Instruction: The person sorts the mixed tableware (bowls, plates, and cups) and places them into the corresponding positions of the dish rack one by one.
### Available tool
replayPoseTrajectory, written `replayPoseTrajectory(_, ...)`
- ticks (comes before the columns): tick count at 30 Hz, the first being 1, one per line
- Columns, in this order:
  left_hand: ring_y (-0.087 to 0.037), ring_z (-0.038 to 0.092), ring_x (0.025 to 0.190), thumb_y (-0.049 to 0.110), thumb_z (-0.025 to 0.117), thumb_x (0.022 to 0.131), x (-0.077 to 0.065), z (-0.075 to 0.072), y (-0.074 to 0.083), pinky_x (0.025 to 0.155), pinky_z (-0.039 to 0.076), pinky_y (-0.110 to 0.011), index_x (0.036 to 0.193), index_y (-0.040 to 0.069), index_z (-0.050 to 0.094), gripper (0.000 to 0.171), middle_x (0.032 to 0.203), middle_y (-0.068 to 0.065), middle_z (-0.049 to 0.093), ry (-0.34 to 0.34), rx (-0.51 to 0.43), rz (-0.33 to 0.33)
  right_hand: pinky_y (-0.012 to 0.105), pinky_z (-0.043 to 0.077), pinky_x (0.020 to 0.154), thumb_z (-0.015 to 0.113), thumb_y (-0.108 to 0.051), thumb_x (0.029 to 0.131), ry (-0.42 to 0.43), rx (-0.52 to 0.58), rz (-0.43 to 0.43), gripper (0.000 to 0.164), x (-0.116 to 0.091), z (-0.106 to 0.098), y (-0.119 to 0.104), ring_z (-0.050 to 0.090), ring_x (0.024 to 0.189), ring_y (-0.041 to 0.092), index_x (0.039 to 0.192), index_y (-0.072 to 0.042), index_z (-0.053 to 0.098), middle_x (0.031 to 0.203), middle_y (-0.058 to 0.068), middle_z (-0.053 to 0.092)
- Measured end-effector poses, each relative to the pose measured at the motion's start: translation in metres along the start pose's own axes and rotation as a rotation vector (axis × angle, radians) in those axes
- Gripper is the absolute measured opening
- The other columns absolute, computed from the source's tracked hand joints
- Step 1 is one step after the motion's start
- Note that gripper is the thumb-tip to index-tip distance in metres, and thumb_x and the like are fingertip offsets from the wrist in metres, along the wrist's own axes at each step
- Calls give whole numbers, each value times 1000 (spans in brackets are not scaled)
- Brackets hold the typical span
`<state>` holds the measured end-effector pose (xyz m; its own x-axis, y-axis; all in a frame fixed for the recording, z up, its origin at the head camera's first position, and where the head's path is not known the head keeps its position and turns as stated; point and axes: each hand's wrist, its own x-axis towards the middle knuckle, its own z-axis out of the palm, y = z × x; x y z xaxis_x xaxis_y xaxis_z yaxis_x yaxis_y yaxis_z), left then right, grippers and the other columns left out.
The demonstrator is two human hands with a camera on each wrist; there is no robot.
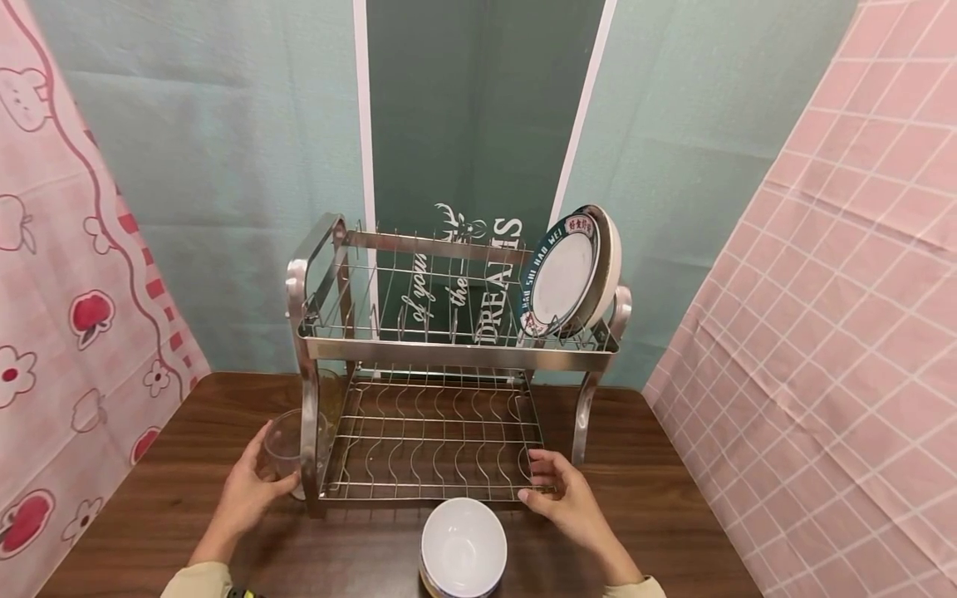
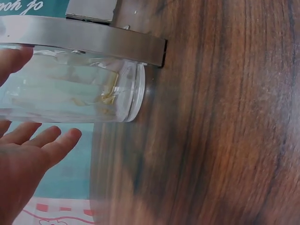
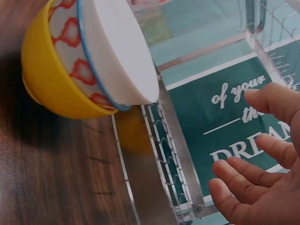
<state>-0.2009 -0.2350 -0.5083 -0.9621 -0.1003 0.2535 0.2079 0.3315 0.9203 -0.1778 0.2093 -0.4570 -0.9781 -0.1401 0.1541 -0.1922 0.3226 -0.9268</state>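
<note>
My left hand (image 1: 250, 490) is at a clear glass (image 1: 282, 438) standing by the left leg of the metal dish rack (image 1: 463, 355). In the left wrist view the glass (image 2: 61, 91) lies between the thumb and the loosely extended fingers (image 2: 61, 147), which show a gap to its wall. My right hand (image 1: 568, 502) hovers, fingers relaxed and holding nothing, by the right front of the rack's lower tier. A stack of nested bowls (image 1: 463, 548) stands in front of the rack: a yellow bowl (image 3: 37, 61), a red-patterned one with a blue rim, and a white bowl (image 3: 122, 51) innermost.
On the rack's upper tier, at the right end, a green-rimmed plate (image 1: 561, 282) leans with a pale dish (image 1: 615, 266) behind it. The lower tier (image 1: 441, 428) is wavy wire. The wooden table (image 1: 665, 498) is bordered by a pink cloth (image 1: 807, 332) and a green curtain (image 1: 224, 166).
</note>
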Motion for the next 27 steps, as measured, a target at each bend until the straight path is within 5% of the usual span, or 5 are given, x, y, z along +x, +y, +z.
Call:
replayPoseTrajectory(2, -9, 52, 105, -10, 73, 71, 0, 1, -2, 77, 44, -14, 143, -6, 19, 90, 134, -33, 37, 12, 11, -3, 35, 50, 74, 75, -5, 76, -24, -11, -4, 52, 1, 2, 3, 56, 95, 28, 122, -1, 51, 109, 17, 56)
replayPoseTrajectory(8, -44, 43, 112, -6, 75, 72, -1, 3, -5, 77, 41, -9, 141, -5, 26, 85, 131, -32, 42, 47, 17, -13, 35, 49, 75, 74, -4, 77, -57, 12, -15, 55, 4, 7, 10, 56, 99, 31, 125, 2, 48, 113, 18, 56)
replayPoseTrajectory(10, -40, 46, 111, -4, 77, 71, -1, 3, -6, 77, 42, -10, 141, -4, 27, 85, 130, -32, 43, 55, 20, -14, 35, 49, 75, 74, -4, 77, -55, 20, -13, 55, 5, 9, 11, 55, 99, 32, 125, 2, 49, 112, 18, 56)
replayPoseTrajectory(17, 7, 46, 91, -3, 80, 68, -1, 4, -4, 73, 45, -13, 137, -1, 32, 84, 123, -27, 49, 106, 61, -19, 31, 50, 75, 74, -2, 77, -43, 24, -9, 53, 6, 12, 13, 56, 98, 31, 123, 3, 49, 110, 19, 56)
replayPoseTrajectory(27, 3, 45, 87, 0, 83, 63, -3, 4, -1, 72, 40, -9, 132, -2, 40, 82, 113, -24, 54, 226, 154, -23, 35, 49, 77, 73, -2, 78, -43, 60, -12, 54, 5, 12, 9, 55, 101, 34, 125, 3, 48, 114, 21, 54)
